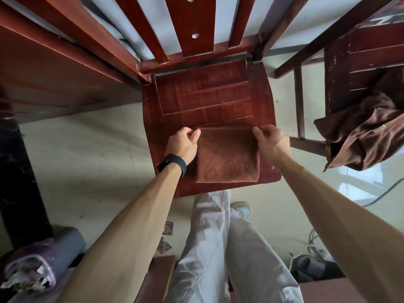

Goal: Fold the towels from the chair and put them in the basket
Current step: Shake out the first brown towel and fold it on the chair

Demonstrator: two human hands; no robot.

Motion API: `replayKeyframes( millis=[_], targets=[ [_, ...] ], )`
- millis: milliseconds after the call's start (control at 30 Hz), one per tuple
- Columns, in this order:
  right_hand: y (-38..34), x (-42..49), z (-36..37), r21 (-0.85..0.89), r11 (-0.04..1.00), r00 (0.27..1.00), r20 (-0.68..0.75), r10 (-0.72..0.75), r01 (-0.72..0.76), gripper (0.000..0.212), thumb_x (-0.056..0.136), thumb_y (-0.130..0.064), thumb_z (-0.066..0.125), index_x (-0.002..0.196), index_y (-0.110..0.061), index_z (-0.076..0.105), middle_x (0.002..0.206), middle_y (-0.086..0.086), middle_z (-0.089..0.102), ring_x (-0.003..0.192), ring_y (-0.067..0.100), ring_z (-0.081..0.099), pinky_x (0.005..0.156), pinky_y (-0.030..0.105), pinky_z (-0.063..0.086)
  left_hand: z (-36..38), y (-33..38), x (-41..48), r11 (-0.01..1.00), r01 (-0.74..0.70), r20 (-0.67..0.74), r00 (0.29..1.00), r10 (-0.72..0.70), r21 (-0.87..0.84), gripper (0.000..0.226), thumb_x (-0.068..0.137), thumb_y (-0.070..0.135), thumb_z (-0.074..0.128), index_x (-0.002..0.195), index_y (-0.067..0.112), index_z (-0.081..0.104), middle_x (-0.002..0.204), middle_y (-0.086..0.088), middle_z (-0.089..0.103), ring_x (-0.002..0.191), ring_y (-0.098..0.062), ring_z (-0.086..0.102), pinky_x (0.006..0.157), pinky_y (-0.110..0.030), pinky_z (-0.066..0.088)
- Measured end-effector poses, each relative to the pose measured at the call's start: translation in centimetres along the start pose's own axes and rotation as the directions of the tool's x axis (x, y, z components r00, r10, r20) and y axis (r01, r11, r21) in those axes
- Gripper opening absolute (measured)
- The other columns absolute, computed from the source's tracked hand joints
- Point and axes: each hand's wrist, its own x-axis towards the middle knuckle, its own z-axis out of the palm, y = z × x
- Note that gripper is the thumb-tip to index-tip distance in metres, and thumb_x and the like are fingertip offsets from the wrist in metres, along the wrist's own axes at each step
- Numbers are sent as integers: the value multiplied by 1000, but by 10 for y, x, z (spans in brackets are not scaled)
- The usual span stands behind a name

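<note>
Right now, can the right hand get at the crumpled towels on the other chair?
Probably yes. The right hand pinches a far corner of the folded towel, so it must let go first; nothing blocks the way between it and the crumpled towels on the second chair.

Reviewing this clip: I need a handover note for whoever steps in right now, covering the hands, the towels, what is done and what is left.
Left hand: pinches the far left corner of the folded towel.
Right hand: pinches its far right corner.
The folded towel lies flat at the near edge of the chair seat, a neat rectangle.
Crumpled towels are heaped on the second chair to the right, unfolded.
Done: this towel looks folded, or nearly so.
Left: move it to the basket, which is not in view, then fold the heap.
</note>
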Motion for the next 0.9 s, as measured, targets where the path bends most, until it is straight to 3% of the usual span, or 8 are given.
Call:
replayKeyframes(
  millis=[233,300,367,467,533,633,800,900],
  targets=[
    [-3,2,9,-22,999,995,-92,42,-44,38,95,-48,55,109,-15,65,97,1,68,100,23,63,85,31,47,4,8,-3,991,7,-70,998,3,133,37,94,55,49,106,22,59,99,-4,70,92,-31,66,68,-36,51],
    [-4,-10,14,-30,1000,981,-195,2,-8,37,94,-48,56,107,-14,57,101,3,61,100,26,58,86,35,45,7,7,-15,962,-130,-206,962,181,239,37,93,50,51,111,17,54,106,-8,64,94,-31,61,67,-37,47],
    [0,-28,23,-163,977,931,-316,-182,135,36,94,-43,55,112,-11,55,111,11,57,102,30,53,89,42,44,14,0,-29,860,-309,-242,871,427,406,43,91,45,54,122,15,55,121,-11,58,107,-32,56,80,-42,48],
    [8,-54,42,-431,827,848,-216,-483,361,47,97,-36,51,137,-13,52,144,9,48,132,28,45,104,45,37,33,-15,-43,670,-534,-29,770,637,517,58,94,44,49,146,19,44,155,-8,36,141,-31,36,109,-50,33],
    [17,-62,57,-511,745,856,-35,-516,429,58,101,-39,42,154,-18,34,163,3,26,152,20,20,117,49,23,45,-23,-45,610,-575,89,763,640,546,64,96,48,45,154,28,28,165,-2,15,151,-26,17,117,-54,21],
    [35,-52,65,-556,728,897,76,-436,402,63,103,-49,32,160,-31,12,168,-4,2,154,14,-5,122,59,9,49,-37,-32,619,-549,118,793,598,561,68,95,57,40,156,39,15,166,3,1,153,-20,5,120,-56,10],
    [59,-35,58,-566,763,928,10,-373,312,75,97,-67,31,159,-35,5,168,3,-3,155,22,-3,121,56,3,47,-54,-16,583,-558,113,772,625,591,75,93,63,39,156,37,10,166,2,-1,152,-16,3,120,-55,6],
    [54,-44,52,-520,828,955,-75,-287,208,69,100,-60,33,159,-36,6,167,7,4,154,27,5,121,57,11,46,-51,-25,692,-437,-4,844,536,575,74,94,62,37,157,30,15,166,-7,5,151,-28,13,119,-54,8]
  ],
)
